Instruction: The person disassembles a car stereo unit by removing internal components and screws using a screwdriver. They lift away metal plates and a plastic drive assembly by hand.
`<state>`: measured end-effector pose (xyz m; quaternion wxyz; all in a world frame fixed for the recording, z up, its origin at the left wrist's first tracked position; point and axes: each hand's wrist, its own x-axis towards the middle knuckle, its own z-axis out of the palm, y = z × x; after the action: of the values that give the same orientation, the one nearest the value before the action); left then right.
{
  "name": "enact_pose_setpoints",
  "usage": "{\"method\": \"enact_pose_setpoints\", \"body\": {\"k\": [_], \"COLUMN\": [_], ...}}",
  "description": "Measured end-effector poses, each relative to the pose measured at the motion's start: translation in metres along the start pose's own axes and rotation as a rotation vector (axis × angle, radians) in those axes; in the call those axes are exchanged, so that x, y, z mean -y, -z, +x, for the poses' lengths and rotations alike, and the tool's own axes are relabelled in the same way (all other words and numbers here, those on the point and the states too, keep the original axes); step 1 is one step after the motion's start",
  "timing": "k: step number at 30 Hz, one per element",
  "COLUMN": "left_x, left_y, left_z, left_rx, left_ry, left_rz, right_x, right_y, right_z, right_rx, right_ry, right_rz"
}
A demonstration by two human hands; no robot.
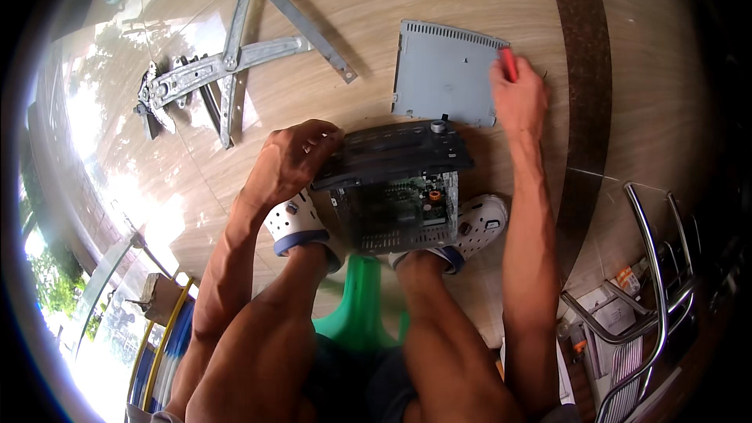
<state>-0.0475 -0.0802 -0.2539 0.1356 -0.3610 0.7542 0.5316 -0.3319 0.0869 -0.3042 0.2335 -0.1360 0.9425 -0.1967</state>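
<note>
A car stereo (pixel 392 211) stands on the floor between my feet, its metal case open and a green circuit board showing. Its black front panel (pixel 395 153), with a silver knob, faces away from me. My left hand (pixel 294 158) is closed around the left end of that panel, fingertips partly hidden. Out to the right, my right hand (pixel 520 100) grips a red-handled tool (pixel 508 64); its working end cannot be made out. This hand is over the right edge of a flat grey metal cover (pixel 446 74), slotted along its far edge, lying beyond the stereo.
A metal scissor-type window regulator (pixel 231 63) and a long metal bar (pixel 294 16) lie on the floor at the far left. White clogs (pixel 482 223) flank the stereo. A green stool (pixel 356 309) is beneath me. Chrome tube frames (pixel 654 266) stand at right.
</note>
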Motion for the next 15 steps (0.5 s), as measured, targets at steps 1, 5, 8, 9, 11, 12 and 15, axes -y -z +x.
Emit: {"method": "enact_pose_setpoints", "body": {"k": [1, 5, 8, 9, 11, 12, 15], "left_x": [-0.002, -0.011, -0.012, -0.013, -0.015, -0.016, -0.017], "left_y": [-0.001, -0.004, -0.005, -0.005, -0.001, 0.001, 0.002], "left_z": [0.001, 0.006, 0.006, 0.006, 0.006, 0.006, 0.007], "left_rx": [0.002, 0.016, 0.022, 0.02, 0.028, 0.035, 0.041], "left_ry": [-0.004, 0.014, 0.018, 0.024, 0.051, 0.08, 0.099], "left_rz": [-0.002, 0.009, -0.004, -0.007, -0.017, -0.028, -0.04], "right_x": [0.003, 0.006, 0.01, 0.012, 0.015, 0.017, 0.013], "right_y": [-0.004, -0.034, -0.043, -0.042, -0.042, -0.041, -0.042], "right_z": [-0.001, 0.003, 0.003, 0.003, 0.005, 0.006, 0.01], "right_rx": [-0.004, 0.033, -0.002, 0.02, 0.044, 0.06, 0.065], "right_ry": [-0.001, 0.174, 0.198, 0.209, 0.221, 0.208, 0.2], "right_rz": [-0.002, -0.061, -0.127, -0.157, -0.185, -0.183, -0.188]}}
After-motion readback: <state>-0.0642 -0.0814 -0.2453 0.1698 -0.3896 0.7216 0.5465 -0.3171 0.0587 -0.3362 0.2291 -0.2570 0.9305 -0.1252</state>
